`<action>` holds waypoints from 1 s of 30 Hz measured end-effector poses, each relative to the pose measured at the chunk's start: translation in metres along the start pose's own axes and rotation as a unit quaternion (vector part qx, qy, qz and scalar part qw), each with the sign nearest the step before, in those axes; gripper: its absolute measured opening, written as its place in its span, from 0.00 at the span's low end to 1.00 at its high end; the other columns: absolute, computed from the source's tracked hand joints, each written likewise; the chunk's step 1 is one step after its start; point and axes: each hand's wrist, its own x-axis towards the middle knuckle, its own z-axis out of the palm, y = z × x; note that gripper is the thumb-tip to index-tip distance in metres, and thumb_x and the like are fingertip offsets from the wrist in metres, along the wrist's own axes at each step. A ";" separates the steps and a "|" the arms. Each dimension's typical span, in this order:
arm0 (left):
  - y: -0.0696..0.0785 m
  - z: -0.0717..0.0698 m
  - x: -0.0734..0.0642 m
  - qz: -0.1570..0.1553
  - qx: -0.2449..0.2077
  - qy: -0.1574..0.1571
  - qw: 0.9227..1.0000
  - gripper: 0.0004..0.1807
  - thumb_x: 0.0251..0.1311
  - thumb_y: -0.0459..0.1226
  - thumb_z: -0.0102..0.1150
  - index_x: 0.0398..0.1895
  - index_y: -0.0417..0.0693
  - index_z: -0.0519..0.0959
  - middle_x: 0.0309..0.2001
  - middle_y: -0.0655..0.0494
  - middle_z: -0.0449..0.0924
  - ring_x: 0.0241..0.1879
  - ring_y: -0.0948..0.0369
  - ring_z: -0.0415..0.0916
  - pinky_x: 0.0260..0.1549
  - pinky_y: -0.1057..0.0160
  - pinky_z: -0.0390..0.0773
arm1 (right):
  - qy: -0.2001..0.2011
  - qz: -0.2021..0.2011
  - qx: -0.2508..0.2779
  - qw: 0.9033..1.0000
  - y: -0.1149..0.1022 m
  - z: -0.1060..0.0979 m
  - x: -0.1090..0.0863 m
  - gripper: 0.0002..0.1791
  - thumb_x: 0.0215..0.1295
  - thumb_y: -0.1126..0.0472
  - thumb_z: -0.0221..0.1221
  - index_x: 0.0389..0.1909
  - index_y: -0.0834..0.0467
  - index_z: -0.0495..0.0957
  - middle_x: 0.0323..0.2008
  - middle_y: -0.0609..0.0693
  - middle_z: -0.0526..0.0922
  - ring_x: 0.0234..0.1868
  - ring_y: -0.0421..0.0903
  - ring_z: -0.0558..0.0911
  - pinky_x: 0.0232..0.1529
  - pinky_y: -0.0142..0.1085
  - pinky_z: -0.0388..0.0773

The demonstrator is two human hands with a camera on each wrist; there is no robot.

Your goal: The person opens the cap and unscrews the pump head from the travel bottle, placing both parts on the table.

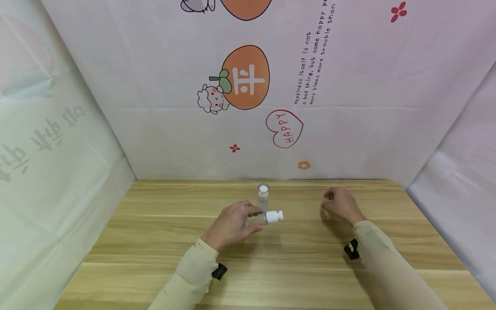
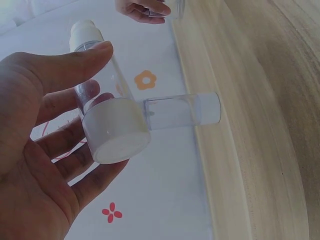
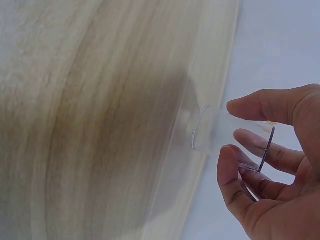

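The table (image 1: 294, 271) spans the lower frame, a cloth (image 1: 166, 86) behind it. Just below centre, one bottle (image 1: 263, 199) stands on the table; before it, another bottle (image 1: 266, 218) lies sideways in the left hand (image 1: 232, 224). Farther right, a cap (image 3: 225, 131) sits in the right hand (image 1: 342, 206).

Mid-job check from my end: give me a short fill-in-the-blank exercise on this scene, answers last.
The left hand holds a bottle whose base is coloured ____.
The other bottle stands ____ on the wooden table.
Besides the clear cap, the number of bottles in the right hand is ____.
The word inside the red heart on the backdrop is ____.

Missing words: white; upright; zero; HAPPY.
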 end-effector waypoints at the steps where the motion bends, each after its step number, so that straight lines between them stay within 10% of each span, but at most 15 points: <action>1: 0.000 0.000 0.001 0.001 -0.001 0.002 1.000 0.19 0.58 0.41 0.75 0.52 0.45 0.85 0.44 0.54 0.85 0.38 0.59 0.81 0.35 0.62 0.78 | -0.001 0.001 -0.002 1.000 0.000 0.000 0.000 0.17 0.59 0.64 0.65 0.46 0.71 0.80 0.40 0.62 0.79 0.41 0.58 0.78 0.43 0.54 0.76; 30: -0.002 0.001 0.005 -0.002 -0.005 0.048 0.999 0.21 0.57 0.44 0.75 0.51 0.45 0.86 0.43 0.54 0.85 0.39 0.62 0.79 0.36 0.64 0.78 | -0.023 0.016 -0.016 0.999 0.003 -0.001 0.004 0.17 0.56 0.65 0.63 0.45 0.71 0.80 0.41 0.65 0.80 0.43 0.61 0.79 0.43 0.56 0.77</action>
